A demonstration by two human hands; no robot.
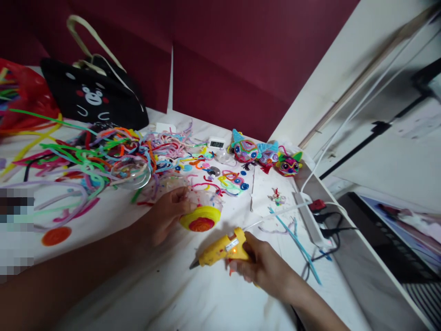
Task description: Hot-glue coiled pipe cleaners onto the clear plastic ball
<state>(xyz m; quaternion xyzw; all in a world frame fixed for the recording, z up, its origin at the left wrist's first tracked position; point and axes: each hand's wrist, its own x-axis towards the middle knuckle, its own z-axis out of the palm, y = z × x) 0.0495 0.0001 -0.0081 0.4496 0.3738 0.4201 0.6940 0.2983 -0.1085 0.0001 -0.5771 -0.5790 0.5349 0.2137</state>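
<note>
My left hand (168,214) pinches the side of a clear plastic ball (203,200), held just over the white table. A yellow band of coils with an orange-red round in its middle (200,219) covers the ball's near side. In my right hand (258,262) is a yellow hot glue gun (225,248), my fingers wrapped around its handle. Its dark nozzle points down and left, apart from the ball, and a small orange light glows on its body. An orange coiled disc (57,236) lies on the table left of my left forearm.
Tangled pipe cleaners (99,156) spread over the table's left, before a black bag (93,92). Several decorated balls with faces (244,149) stand at the back, beside a small digital clock (217,144). A white power strip (312,220) with cables lies along the right edge.
</note>
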